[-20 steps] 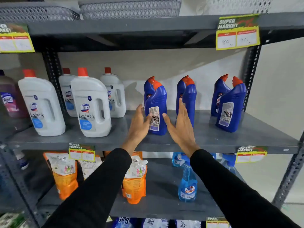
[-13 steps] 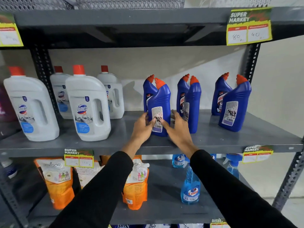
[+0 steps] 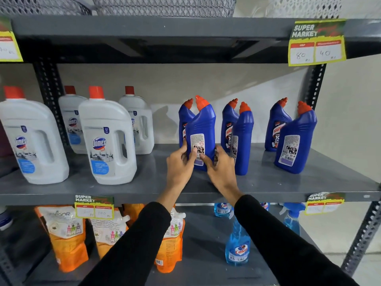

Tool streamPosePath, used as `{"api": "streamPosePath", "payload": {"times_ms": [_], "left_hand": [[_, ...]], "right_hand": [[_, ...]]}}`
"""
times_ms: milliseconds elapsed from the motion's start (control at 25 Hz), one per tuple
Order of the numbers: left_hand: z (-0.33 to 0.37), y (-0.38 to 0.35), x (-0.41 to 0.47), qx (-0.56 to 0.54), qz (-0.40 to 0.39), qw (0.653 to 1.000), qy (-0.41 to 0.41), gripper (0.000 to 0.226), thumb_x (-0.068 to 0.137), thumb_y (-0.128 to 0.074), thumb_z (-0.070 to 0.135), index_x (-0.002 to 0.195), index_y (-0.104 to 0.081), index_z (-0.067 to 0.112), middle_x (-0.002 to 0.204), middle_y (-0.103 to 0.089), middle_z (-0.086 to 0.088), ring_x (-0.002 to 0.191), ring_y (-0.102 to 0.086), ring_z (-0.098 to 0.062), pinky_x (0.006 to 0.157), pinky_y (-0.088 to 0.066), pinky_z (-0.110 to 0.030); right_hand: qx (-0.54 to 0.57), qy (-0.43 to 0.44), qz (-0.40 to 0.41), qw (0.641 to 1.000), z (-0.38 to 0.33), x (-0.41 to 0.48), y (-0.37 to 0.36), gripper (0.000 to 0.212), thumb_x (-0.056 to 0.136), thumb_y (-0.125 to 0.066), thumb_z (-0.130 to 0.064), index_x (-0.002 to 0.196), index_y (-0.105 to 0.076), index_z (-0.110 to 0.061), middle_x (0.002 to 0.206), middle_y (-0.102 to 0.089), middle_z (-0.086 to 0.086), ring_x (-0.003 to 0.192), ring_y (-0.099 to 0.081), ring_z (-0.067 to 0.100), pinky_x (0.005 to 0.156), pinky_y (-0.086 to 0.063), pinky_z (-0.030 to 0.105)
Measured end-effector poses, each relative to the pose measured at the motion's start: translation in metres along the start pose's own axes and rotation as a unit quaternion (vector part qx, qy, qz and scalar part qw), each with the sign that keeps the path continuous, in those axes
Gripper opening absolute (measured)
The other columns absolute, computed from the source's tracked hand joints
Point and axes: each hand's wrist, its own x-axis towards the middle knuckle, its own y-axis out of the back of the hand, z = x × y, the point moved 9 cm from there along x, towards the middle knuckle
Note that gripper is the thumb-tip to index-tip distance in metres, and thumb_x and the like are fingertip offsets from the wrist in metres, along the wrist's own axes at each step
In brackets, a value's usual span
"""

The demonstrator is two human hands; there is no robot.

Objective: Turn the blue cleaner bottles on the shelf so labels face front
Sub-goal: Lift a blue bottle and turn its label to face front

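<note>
Several blue cleaner bottles with orange caps stand in pairs on the grey middle shelf (image 3: 144, 188). The front-left blue bottle (image 3: 203, 124) shows its white back label with barcode. My left hand (image 3: 179, 166) grips its lower left side and my right hand (image 3: 220, 169) grips its lower right side. Behind it a second bottle (image 3: 184, 120) shows part of its red front label. The middle front bottle (image 3: 244, 141) stands side-on. The right front bottle (image 3: 296, 141) shows its back label, and the bottle behind it (image 3: 276, 124) shows its front label.
Several white Domex jugs (image 3: 107, 141) stand on the left of the same shelf. A dark upright post (image 3: 50, 96) rises between them. Orange refill pouches (image 3: 66, 234) and blue spray bottles (image 3: 237, 244) fill the shelf below. Price tags (image 3: 317, 42) hang on the shelf edges.
Both hands moved from open beside the front-left bottle to closing on its lower part. The bottle turned so its back label faces more squarely toward me.
</note>
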Motion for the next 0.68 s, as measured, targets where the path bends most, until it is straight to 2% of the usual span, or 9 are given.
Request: {"api": "streamPosePath", "payload": {"times_ms": [80,160,320,400,480,560,600,680], "left_hand": [[0.012,-0.007,0.002,-0.028,-0.002,0.999,-0.018,0.048,0.085,-0.069,0.041,0.127,-0.058,0.019,0.105,-0.074,0.002,0.089,-0.071,0.000,0.070,-0.053,-0.009],[0.022,-0.016,0.006,-0.019,-0.009,1.000,-0.023,0.060,0.075,-0.076,0.050,0.124,-0.057,0.022,0.098,-0.074,0.011,0.086,-0.070,0.001,0.071,-0.054,-0.011],[0.032,-0.021,0.016,-0.007,0.007,0.998,-0.065,0.050,0.082,-0.072,0.042,0.126,-0.054,0.024,0.092,-0.073,0.008,0.080,-0.071,-0.003,0.072,-0.056,-0.016],[0.034,-0.021,0.021,-0.014,-0.013,0.995,-0.093,0.045,0.091,-0.063,0.039,0.132,-0.049,0.027,0.101,-0.072,0.001,0.089,-0.071,-0.008,0.077,-0.057,-0.020],[0.034,-0.022,0.026,-0.012,-0.028,0.993,-0.111,0.038,0.097,-0.052,0.040,0.134,-0.047,0.031,0.109,-0.069,-0.001,0.097,-0.069,-0.012,0.082,-0.057,-0.026],[0.028,-0.024,0.028,-0.035,-0.030,0.995,-0.093,0.038,0.101,-0.043,0.038,0.135,-0.048,0.021,0.112,-0.067,0.003,0.100,-0.067,-0.009,0.082,-0.056,-0.024],[0.022,-0.024,0.029,-0.049,-0.024,0.996,-0.077,0.041,0.102,-0.041,0.037,0.136,-0.047,0.015,0.112,-0.066,0.005,0.101,-0.067,-0.007,0.081,-0.055,-0.021],[0.013,-0.023,0.031,-0.062,-0.002,0.996,-0.060,0.041,0.103,-0.038,0.033,0.135,-0.046,0.008,0.110,-0.065,0.007,0.098,-0.066,-0.003,0.078,-0.053,-0.017]], "right_hand": [[0.030,0.028,0.022,0.999,-0.009,0.002,0.003,0.036,0.091,-0.067,-0.023,0.124,-0.054,-0.016,0.103,-0.068,-0.009,0.086,-0.066,0.001,0.076,-0.059,0.025],[0.052,0.056,0.032,0.997,-0.016,0.002,0.003,0.043,0.089,-0.066,-0.012,0.129,-0.052,-0.018,0.109,-0.067,-0.009,0.098,-0.066,0.006,0.085,-0.058,0.034],[0.055,0.090,0.040,0.994,-0.017,0.003,0.001,0.055,0.090,-0.064,-0.008,0.140,-0.047,-0.020,0.127,-0.061,-0.002,0.116,-0.059,0.018,0.094,-0.053,0.044],[0.044,0.106,0.027,0.993,-0.018,0.007,-0.002,0.058,0.092,-0.061,-0.004,0.146,-0.044,-0.017,0.133,-0.058,0.000,0.119,-0.056,0.019,0.099,-0.050,0.038],[0.013,0.109,0.021,0.994,-0.017,0.010,-0.004,0.058,0.094,-0.058,-0.002,0.149,-0.042,-0.015,0.143,-0.052,0.002,0.121,-0.051,0.019,0.104,-0.042,0.019],[0.004,0.102,0.011,0.995,-0.015,0.012,-0.007,0.060,0.094,-0.056,0.003,0.149,-0.042,-0.017,0.148,-0.048,0.002,0.114,-0.048,0.020,0.098,-0.034,0.003],[0.013,0.093,-0.002,0.996,-0.013,0.012,-0.010,0.061,0.094,-0.055,0.005,0.148,-0.042,-0.019,0.147,-0.048,0.002,0.113,-0.046,0.020,0.095,-0.034,0.001],[0.043,0.078,-0.023,0.996,-0.007,0.013,-0.011,0.063,0.094,-0.055,0.006,0.147,-0.044,-0.025,0.145,-0.046,0.001,0.123,-0.043,0.019,0.097,-0.036,0.002]]}}
